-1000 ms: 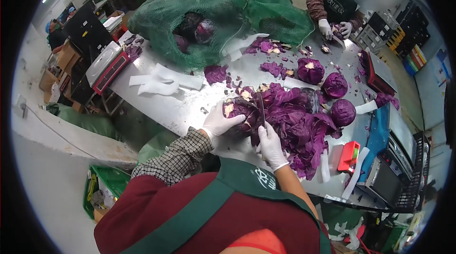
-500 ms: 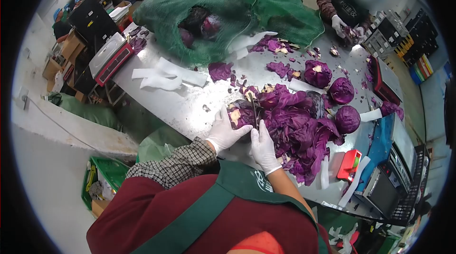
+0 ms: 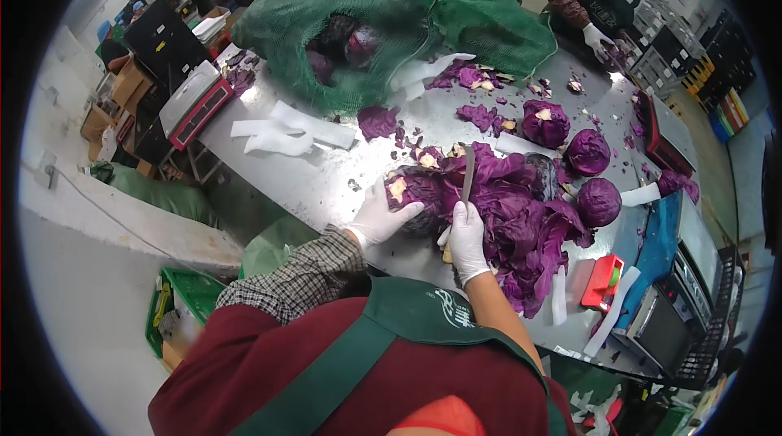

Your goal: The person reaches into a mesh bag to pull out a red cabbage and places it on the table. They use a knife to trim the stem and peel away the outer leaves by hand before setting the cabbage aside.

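A purple cabbage point(image 3: 422, 198) with a pale cut stem lies in front of me on the metal table. My left hand point(image 3: 381, 216), in a white glove, grips its left side, thumb over the top. In my right hand point(image 3: 467, 242), also gloved, is a knife point(image 3: 468, 178), its blade pointing up and away from me, just right of the cabbage. The lower end of its handle shows below my fingers. Beside the knife, a heap of loose purple cabbage leaves point(image 3: 521, 220) spreads to the right.
Cabbages point(image 3: 588, 151) stand right of the heap. Behind are green mesh sacks point(image 3: 342, 45) with cabbages inside. White foam strips point(image 3: 281, 130) lie at left, near a scale point(image 3: 195, 106). A red tape dispenser point(image 3: 603, 281) sits at right. A co-worker point(image 3: 607, 4) stands across the table.
My right hand has moved slightly right with the knife, away from the cabbage, and the blade now points up clear of it. The cabbage has turned a little under my left hand.
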